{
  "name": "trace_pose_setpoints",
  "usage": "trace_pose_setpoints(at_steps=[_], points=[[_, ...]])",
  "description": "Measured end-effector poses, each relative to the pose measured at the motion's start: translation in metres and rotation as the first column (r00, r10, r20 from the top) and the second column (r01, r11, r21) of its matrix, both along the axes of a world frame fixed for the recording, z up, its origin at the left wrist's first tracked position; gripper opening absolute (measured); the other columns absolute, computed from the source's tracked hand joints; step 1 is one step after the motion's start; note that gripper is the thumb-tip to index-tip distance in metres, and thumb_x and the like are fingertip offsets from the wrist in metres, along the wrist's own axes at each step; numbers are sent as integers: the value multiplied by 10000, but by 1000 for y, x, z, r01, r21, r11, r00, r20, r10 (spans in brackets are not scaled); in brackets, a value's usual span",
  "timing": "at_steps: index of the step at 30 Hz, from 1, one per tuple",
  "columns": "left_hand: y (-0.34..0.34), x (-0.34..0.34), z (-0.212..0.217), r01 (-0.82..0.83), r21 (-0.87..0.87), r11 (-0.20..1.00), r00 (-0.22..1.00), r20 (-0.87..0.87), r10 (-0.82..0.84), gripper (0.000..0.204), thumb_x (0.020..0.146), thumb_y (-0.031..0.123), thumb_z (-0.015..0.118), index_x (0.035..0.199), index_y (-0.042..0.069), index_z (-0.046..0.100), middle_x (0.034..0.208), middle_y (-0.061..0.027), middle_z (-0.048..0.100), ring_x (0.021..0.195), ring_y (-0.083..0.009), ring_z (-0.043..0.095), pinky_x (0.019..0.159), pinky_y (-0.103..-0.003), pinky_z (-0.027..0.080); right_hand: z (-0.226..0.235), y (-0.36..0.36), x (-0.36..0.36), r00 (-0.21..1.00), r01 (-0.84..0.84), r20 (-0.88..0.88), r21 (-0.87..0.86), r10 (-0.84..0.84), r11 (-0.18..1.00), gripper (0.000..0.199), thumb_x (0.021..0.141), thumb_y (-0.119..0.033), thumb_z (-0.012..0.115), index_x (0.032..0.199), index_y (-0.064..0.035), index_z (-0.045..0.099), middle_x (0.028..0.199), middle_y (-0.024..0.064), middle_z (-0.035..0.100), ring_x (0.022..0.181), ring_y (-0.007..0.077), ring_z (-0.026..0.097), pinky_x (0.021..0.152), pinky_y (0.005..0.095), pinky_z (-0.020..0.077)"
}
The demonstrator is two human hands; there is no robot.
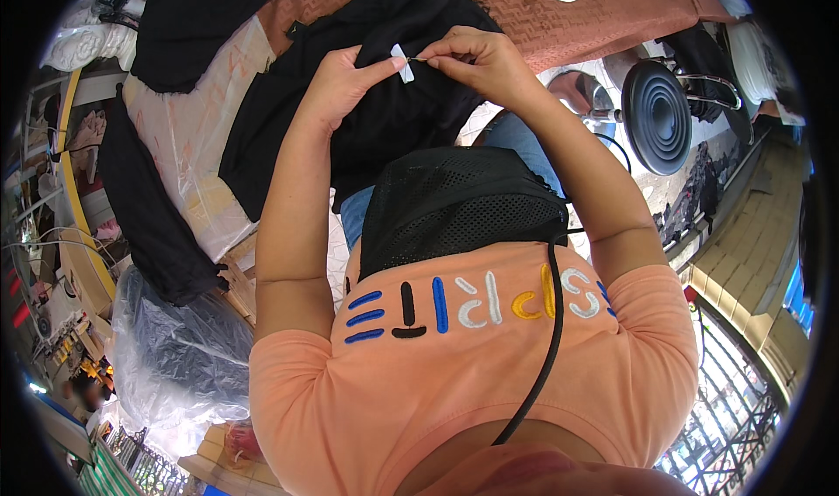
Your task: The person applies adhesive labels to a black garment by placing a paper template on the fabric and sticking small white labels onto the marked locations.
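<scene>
Left hand [343, 83] pinching white tag [401, 62] | right hand [472, 59] pinching thread | over black garment [384, 129] | advise keeping thread taut.

Bright, even daylight, soft shadows under the forearms, strong fisheye bending toward a black circular rim, sharp centre, blurred smear along the lower edge, glare at lower right.

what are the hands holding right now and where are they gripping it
Left hand pinches the small white tag against the black garment; right hand pinches something thin beside it.
</scene>
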State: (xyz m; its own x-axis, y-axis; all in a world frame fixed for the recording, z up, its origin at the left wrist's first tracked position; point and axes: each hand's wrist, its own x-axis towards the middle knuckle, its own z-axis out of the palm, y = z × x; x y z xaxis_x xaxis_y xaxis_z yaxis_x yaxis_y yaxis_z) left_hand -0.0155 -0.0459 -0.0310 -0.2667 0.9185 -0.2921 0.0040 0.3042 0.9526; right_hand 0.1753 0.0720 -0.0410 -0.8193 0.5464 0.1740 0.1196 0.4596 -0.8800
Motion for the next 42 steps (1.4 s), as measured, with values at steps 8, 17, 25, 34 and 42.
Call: trace_pose_setpoints(at_steps=[8,17,25,34,42], points=[[-2,3,9,30,-2,1000,999,29,-30,288,793,200,756,976,-8,680,858,-22,679,745,-65,611,700,-215,486,3,2,-3,1000,-9,-1,8,9,1000,116,833,-99,672,936,-68,715,833,20,639,773,116,616,690,246,473],[1,3,-2,-17,2,1000,998,-57,17,340,787,251,765,928,-38,656,864,-26,650,777,-68,583,714,-212,464,4,-6,-16,996,88,-1,-19,-88,996,141,810,-157,694,915,-66,671,784,71,685,701,189,663,666,293,518],[5,-5,-28,-30,10,1000,990,-137,31,720,752,326,779,1132,-224,512,998,-219,642,933,-182,620,813,-257,486,17,-12,-26,999,41,-37,456,-27,889,115,828,-198,654,882,-98,633,718,78,644,685,271,643,609,354,514],[4,-2,-17,-26,-36,999,985,-172,19,804,737,369,777,1150,-250,474,1071,-300,614,1022,-249,611,883,-296,467,63,-12,-21,986,66,-148,-66,-75,996,82,823,-52,646,888,-65,597,878,49,610,734,222,630,656,287,499],[4,-2,-21,-43,-17,999,985,-168,40,805,731,375,777,1134,-256,481,1038,-285,624,978,-233,620,863,-288,473,112,-8,-5,958,97,-276,54,-79,994,34,970,-60,481,959,-30,492,828,41,585,699,90,600,625,211,486]])
